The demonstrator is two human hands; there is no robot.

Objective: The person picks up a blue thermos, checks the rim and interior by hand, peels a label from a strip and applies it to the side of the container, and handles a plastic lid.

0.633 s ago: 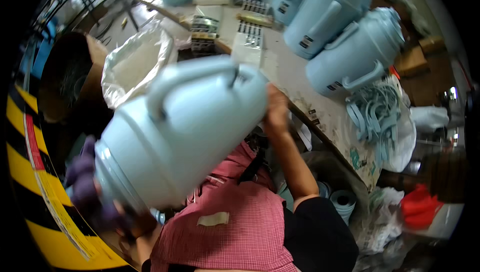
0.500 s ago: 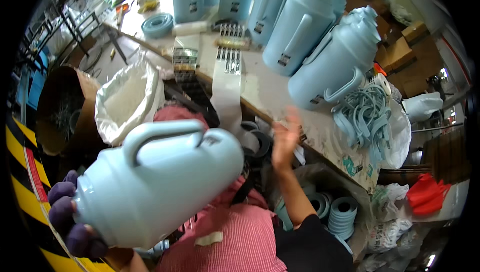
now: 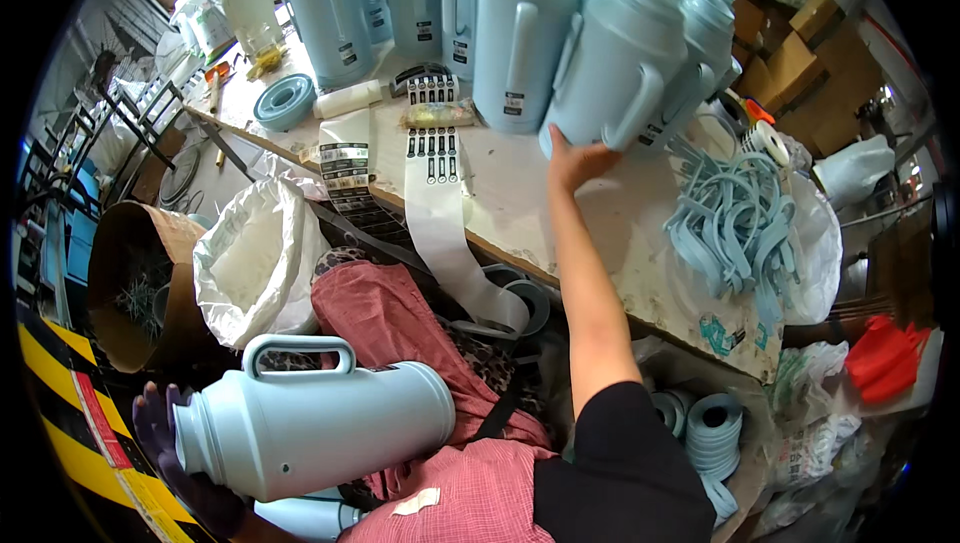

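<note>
Down at the far left, the left hand [image 3: 185, 468] wears a purple glove and is wrapped around the neck end of a big light blue jug [image 3: 310, 423]. The jug lies on its side across the person's lap, in front of the surface [image 3: 520, 203]. Its long side runs left to right. The open mouth points left and the flat bottom points right. The loop handle [image 3: 300, 351] sits on top, pointing up.

I think the jug is hard plastic, stiff and smooth, so it could slip. It looks bulky but not very heavy. The handle or the narrow neck look like the best places to hold it.

Just behind the jug, toward the surface, stand a brown barrel [image 3: 130, 283] and a white bag [image 3: 255, 263]. A long white strip of labels [image 3: 440, 203] hangs off the surface edge.

Further right, the right hand [image 3: 580, 158] is bare. It reaches up onto the surface, and its spread fingers press against the bottom of another blue jug [image 3: 615, 68], which leans in a row of upright jugs. Right of that lies a pile of blue handles [image 3: 730, 223].
</note>
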